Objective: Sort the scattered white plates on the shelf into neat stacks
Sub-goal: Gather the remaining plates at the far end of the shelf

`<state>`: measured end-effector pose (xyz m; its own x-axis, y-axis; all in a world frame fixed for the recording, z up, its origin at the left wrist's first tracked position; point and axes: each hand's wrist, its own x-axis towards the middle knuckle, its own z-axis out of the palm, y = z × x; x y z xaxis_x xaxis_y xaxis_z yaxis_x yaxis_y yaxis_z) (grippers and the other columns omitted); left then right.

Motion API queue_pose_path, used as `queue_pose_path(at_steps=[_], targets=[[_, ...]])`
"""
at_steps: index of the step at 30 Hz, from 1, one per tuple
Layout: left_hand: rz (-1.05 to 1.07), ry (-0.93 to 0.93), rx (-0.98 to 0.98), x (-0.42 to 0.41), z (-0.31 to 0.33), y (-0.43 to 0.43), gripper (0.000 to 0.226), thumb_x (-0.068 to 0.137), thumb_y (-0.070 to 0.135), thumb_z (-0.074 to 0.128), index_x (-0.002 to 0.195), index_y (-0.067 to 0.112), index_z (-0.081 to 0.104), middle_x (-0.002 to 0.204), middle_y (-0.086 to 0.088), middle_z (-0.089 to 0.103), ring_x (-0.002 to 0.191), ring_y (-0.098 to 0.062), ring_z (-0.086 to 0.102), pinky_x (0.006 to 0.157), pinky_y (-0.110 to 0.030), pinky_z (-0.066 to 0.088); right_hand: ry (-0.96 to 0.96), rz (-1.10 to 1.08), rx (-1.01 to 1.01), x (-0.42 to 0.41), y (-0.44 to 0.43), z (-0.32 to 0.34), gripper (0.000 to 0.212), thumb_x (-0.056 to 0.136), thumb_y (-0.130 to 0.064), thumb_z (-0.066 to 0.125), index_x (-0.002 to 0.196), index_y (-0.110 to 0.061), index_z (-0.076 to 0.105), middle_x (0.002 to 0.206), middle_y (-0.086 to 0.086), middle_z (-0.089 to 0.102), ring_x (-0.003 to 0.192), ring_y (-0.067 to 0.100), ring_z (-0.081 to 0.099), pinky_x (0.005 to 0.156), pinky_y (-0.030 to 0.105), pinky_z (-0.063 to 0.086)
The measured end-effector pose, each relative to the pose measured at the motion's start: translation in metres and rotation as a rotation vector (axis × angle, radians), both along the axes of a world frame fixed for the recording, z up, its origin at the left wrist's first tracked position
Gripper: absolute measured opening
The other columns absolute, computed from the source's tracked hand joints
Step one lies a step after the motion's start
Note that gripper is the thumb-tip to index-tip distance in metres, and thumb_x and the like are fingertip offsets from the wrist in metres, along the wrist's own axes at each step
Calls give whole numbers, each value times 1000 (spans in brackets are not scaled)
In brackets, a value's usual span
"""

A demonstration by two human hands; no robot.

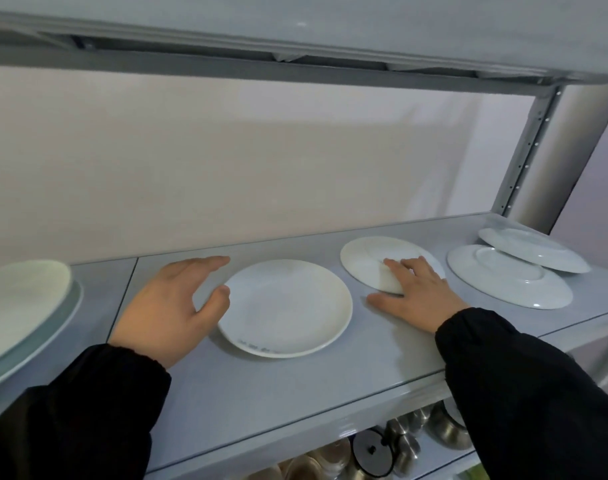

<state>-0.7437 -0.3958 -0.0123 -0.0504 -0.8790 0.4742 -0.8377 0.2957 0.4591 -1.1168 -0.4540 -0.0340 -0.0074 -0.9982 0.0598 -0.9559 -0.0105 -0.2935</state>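
Note:
A white plate (pixel 285 306) lies right side up in the middle of the grey shelf (pixel 267 393). My left hand (pixel 170 303) is open at its left rim, thumb touching the edge. A second white plate (pixel 368 261) lies upside down just to the right. My right hand (pixel 420 289) rests on that plate's near right edge, fingers on top and thumb on the shelf. Further right a large upturned plate (pixel 503 282) carries a smaller one (pixel 534 249) leaning on its back edge. Two stacked plates (pixel 21 299) show at the far left.
A metal upright (pixel 527 147) stands at the shelf's back right corner, and another shelf board (pixel 295 32) hangs low overhead. A pale wall (pixel 226 161) closes the back. Below the front edge sit steel pots and lids (pixel 399 445).

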Motion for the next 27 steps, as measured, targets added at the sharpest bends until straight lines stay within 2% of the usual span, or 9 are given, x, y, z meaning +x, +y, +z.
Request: queue_pose_path(at_steps=[5,8,12,17,23,27], targets=[[-10,8,19,0,0,-1,56,81,56,40,135,41,50,131,21,51,123,-6,40,95,-27,36,-12,22,-36,0,19,1,86,75,-83,49,147,-39,28,148,-7,27,143,15,20,117,44,22],[-25,36,38,0,0,1,54,81,57,40,133,44,50,129,23,49,125,-5,40,97,-28,36,16,53,-6,-3,34,4,84,77,-81,49,146,-38,29,146,-7,27,142,15,22,116,42,25],[-61,105,47,-2,4,8,38,81,55,43,118,59,44,121,28,46,121,-9,46,96,-32,40,37,87,5,-7,55,8,81,75,-82,50,141,-38,32,139,-9,29,137,14,25,114,40,29],[-52,105,46,-3,5,9,33,90,47,54,118,60,43,123,24,49,122,-13,47,92,-31,39,2,130,-6,-13,82,5,84,68,-89,46,135,-41,34,130,-14,29,131,10,28,112,36,30],[-68,136,74,-4,5,11,29,82,57,47,110,65,44,122,25,50,121,-13,48,97,-36,42,-11,168,-44,-16,108,3,77,71,-87,47,132,-42,34,129,-16,28,130,8,28,110,31,29],[-75,141,90,-6,4,13,35,94,35,56,109,64,43,121,23,49,121,-14,48,98,-36,40,-27,193,-62,-17,119,4,79,70,-85,54,132,-39,36,133,-15,26,132,7,26,106,25,26]])
